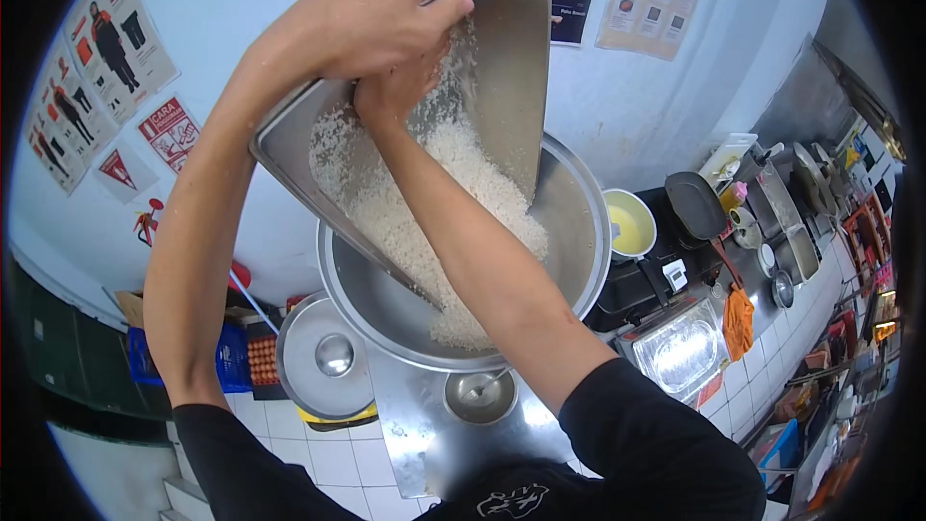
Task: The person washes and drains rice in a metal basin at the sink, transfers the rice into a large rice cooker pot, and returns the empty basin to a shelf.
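Observation:
My left hand [380, 11] grips the upper rim of a deep rectangular stainless-steel pan [510, 51], which is steeply tilted. Inside the pan, below my left hand, is my right hand [401, 90]; its fingers are partly hidden, so its grip does not show. White uncooked rice [470, 174] slides down the pan's inner wall, and loose grains cling to the steel. The pan's lower end dips into a large round metal pot [593, 289], where some rice lies heaped near the front wall. My right forearm crosses in front of the rice.
A steel bowl with a fork [481, 405] stands on the metal table [405, 441] before the pot. Left of it lies a round lid [304, 354], near trays of eggs [262, 360]. A saucepan of yellow liquid [631, 224] and a square pan [694, 206] are at the right.

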A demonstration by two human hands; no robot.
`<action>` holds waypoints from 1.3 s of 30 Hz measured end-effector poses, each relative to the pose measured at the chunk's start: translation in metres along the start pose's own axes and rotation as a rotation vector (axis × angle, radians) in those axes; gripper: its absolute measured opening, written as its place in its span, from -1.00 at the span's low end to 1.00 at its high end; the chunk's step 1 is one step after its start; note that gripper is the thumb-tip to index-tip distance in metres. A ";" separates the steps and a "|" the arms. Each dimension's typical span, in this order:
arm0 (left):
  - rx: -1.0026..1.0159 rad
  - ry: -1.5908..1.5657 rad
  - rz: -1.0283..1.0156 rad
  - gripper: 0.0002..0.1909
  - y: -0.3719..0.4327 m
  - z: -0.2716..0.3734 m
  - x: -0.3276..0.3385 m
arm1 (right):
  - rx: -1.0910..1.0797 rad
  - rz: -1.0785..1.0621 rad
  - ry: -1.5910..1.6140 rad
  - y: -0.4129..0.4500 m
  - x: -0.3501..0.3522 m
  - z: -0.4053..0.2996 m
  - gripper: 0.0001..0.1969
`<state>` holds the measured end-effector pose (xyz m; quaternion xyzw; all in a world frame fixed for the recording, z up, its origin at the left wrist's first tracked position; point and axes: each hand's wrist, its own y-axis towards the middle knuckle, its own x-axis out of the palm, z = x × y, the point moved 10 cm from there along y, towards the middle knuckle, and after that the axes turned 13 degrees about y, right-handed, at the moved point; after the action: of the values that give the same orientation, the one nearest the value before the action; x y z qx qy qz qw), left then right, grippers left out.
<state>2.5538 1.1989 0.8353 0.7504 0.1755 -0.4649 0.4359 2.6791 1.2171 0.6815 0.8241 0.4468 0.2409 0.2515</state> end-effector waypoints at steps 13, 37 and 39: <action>-0.112 -0.008 -0.026 -0.51 -0.032 -0.044 0.006 | 0.595 -0.398 -0.222 -0.042 -0.038 0.086 -0.55; -0.125 -0.377 -0.157 -0.63 -0.051 -0.002 -0.020 | -0.925 -1.323 -0.057 -0.211 -0.055 0.032 -0.36; -0.177 -0.362 -0.225 -0.65 -0.053 -0.006 -0.020 | -0.819 -1.478 -0.084 -0.216 -0.080 0.059 -0.37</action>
<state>2.5115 1.2366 0.8280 0.5891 0.2171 -0.6204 0.4700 2.5442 1.2390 0.4872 0.1720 0.7384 0.1265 0.6397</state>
